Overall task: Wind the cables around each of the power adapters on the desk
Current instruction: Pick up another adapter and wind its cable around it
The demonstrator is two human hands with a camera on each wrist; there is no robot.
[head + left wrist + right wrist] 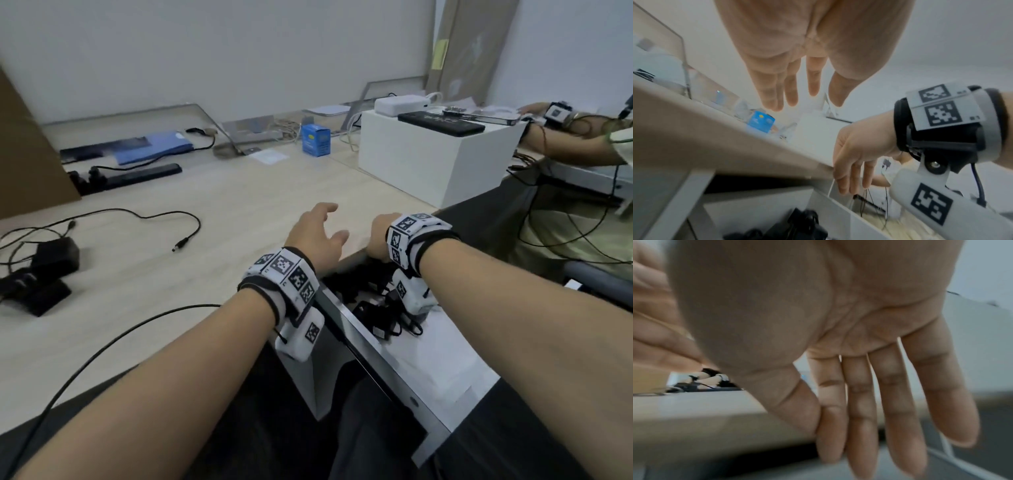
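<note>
Black power adapters [51, 263] lie in a loose heap at the desk's left edge. Their cable runs across the desk and ends in a barrel plug [180, 245]. More black adapters and cables [371, 308] fill an open white drawer [428, 370] under the desk's front edge; they also show in the left wrist view [801, 227]. My left hand [325, 229] hovers over the desk edge, fingers [791, 91] straight, holding nothing. My right hand [380, 241] hangs at the desk edge above the drawer, fingers [898, 410] straight and empty.
A white box [435, 161] with devices on top stands at the back right, and a small blue box [315, 139] stands behind the middle. A black bar [137, 176] lies at the back left. Another person's arm [565, 144] reaches in at the right. A thin cable [102, 346] crosses the near desk.
</note>
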